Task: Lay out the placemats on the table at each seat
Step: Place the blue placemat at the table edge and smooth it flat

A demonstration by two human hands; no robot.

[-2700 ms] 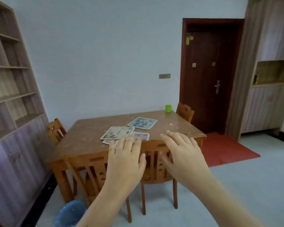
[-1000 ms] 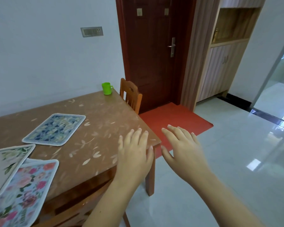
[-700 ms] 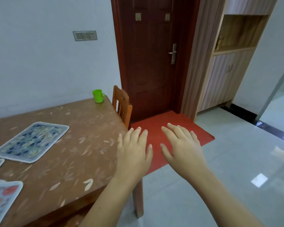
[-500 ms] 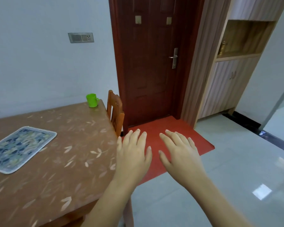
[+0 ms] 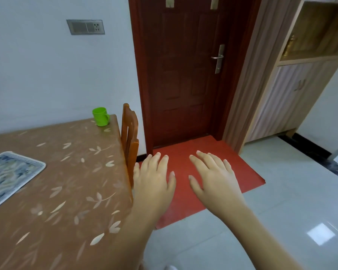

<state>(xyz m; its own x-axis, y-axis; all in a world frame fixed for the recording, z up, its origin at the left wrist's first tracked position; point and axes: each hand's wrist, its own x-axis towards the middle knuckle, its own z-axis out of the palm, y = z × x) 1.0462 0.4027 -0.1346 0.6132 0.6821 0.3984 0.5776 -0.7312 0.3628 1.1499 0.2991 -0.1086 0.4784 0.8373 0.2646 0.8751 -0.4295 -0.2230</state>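
A blue floral placemat [image 5: 10, 176] lies flat on the brown leaf-patterned table [image 5: 70, 191], cut off by the left edge of the view. My left hand [image 5: 154, 182] hovers palm down with fingers spread just past the table's right edge, holding nothing. My right hand [image 5: 213, 178] is beside it over the floor, also palm down and empty. Neither hand touches the placemat. The other placemats are out of view.
A green cup [image 5: 100, 116] stands at the table's far right corner. A wooden chair [image 5: 130, 137] is tucked against the right side. Beyond are a red floor mat [image 5: 213, 172], a dark red door [image 5: 183, 71], a wooden cabinet [image 5: 300, 75] and glossy floor tiles.
My view has swung right along the table; the two nearer placemats have left the frame and the blue one has slid to the left edge. Both hands stay empty, now past the table's right edge.
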